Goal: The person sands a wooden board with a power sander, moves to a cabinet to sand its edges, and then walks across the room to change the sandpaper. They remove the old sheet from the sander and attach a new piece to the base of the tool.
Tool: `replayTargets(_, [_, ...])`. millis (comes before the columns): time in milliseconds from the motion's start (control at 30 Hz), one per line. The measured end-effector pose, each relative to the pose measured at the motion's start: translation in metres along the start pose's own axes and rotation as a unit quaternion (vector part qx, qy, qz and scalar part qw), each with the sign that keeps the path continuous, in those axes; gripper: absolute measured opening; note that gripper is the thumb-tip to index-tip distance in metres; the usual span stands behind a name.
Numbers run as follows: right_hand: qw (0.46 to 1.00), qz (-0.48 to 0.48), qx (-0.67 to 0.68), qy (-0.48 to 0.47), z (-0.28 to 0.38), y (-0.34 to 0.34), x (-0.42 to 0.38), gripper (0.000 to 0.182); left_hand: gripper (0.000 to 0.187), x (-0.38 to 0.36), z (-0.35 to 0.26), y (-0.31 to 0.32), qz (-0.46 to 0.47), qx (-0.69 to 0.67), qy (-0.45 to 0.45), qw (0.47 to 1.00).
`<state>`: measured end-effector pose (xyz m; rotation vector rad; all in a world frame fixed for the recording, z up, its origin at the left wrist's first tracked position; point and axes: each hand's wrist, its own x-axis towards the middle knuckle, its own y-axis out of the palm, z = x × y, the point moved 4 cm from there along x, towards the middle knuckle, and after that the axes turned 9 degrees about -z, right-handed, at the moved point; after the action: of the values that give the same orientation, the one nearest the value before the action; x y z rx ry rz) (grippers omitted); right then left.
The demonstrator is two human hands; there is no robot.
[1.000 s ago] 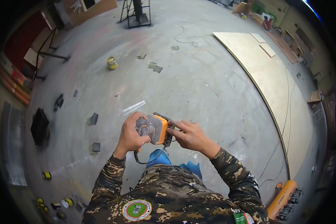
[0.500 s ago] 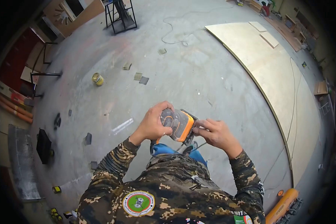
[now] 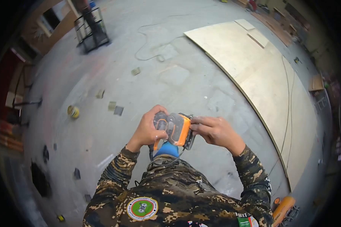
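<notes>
An orange and grey electric sander [image 3: 174,126], dusty on its body, is held up in front of my waist, tipped so its dark base plate [image 3: 190,137] faces right. My left hand [image 3: 147,129] wraps round the grey grip, thumb toward me. At the base plate's edge, the thumb and fingers of my right hand [image 3: 216,131] pinch together against the plate. Whether sandpaper is between those fingertips cannot be made out. A dark cord hangs from the sander near my left wrist and loops across my front.
A large pale wooden board [image 3: 250,72] with two small offcuts lies at right, a cord across it. Sandpaper pieces [image 3: 112,106] and a yellow can [image 3: 73,111] sit on the grey floor at left. A black metal frame [image 3: 91,32] stands farther off. An orange tool [image 3: 283,211] lies at lower right.
My view has swung so the floor items sit farther left and lower. The sander has turned slightly more upright. Both hands keep their places on it, with the right fingers slightly shifted.
</notes>
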<state>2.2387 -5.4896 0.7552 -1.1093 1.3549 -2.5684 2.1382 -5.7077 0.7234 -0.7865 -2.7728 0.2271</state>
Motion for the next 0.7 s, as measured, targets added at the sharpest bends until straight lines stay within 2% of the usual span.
replayTargets(100, [0.995, 0.003, 0.048, 0.085, -0.072, -0.011, 0.027, 0.032, 0.051, 0.074, 0.011, 0.003, 0.021, -0.06, -0.1, 0.993])
replayTargets(267, [0.987, -0.055, 0.065, 0.138, -0.124, -0.046, 0.049, 0.032, 0.052, 0.169, 0.01, 0.02, 0.073, -0.076, -0.079, 0.991])
replayTargets(333, [0.993, -0.041, 0.029, 0.109, -0.147, -0.061, 0.051, 0.028, 0.052, 0.208, 0.004, 0.037, 0.082, -0.105, -0.108, 0.985])
replayTargets(367, [0.994, -0.046, 0.003, 0.102, -0.166, -0.065, 0.047, 0.021, 0.052, 0.229, 0.005, 0.049, 0.098, -0.103, -0.098, 0.985])
replayTargets(400, [0.994, -0.057, -0.024, 0.095, -0.142, -0.055, 0.036, 0.021, 0.052, 0.206, 0.006, 0.046, 0.11, -0.07, -0.057, 0.99])
replayTargets(433, [0.994, -0.058, -0.022, 0.091, -0.152, -0.058, 0.033, 0.018, 0.053, 0.221, 0.006, 0.058, 0.126, -0.031, -0.035, 0.991])
replayTargets(567, [0.99, -0.063, -0.044, 0.118, -0.271, -0.101, 0.037, 0.018, 0.054, 0.343, 0.026, 0.138, 0.186, -0.037, -0.081, 0.979])
replayTargets(633, [0.988, -0.02, -0.065, 0.141, -0.32, -0.117, 0.036, 0.017, 0.054, 0.389, 0.035, 0.167, 0.192, -0.026, -0.068, 0.979])
replayTargets(700, [0.989, -0.033, -0.049, 0.135, -0.366, -0.145, 0.039, 0.015, 0.055, 0.436, 0.028, 0.193, 0.21, 0.0, -0.062, 0.976])
